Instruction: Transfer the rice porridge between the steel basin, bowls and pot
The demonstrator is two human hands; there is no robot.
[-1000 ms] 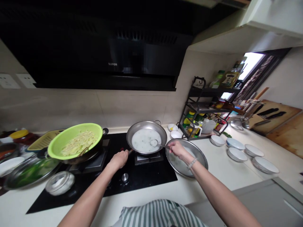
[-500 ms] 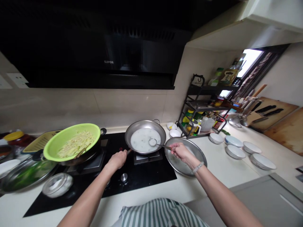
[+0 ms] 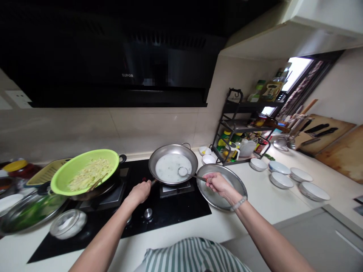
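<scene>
A steel pan [image 3: 159, 156] with pale white liquid stands on the right burner of the black hob [image 3: 170, 207]. My left hand [image 3: 140, 192] is closed round the pan's handle at its near left. My right hand [image 3: 219, 184] grips the handle of a metal ladle [image 3: 183, 172] whose bowl rests in the liquid at the pan's right side. Below that hand lies a round steel plate [image 3: 238, 185] on the counter.
A green colander [image 3: 65, 177] of pale strips sits on a dark pot on the left burner. A glass lid [image 3: 68, 223], a tray of greens [image 3: 25, 213], several white bowls [image 3: 313, 191], a spice rack [image 3: 238, 130] and wooden boards [image 3: 337, 151] stand around.
My right hand has drawn slightly back toward me over the steel plate, the ladle still in the pan. The view has shifted a little; my left hand stays on the handle.
</scene>
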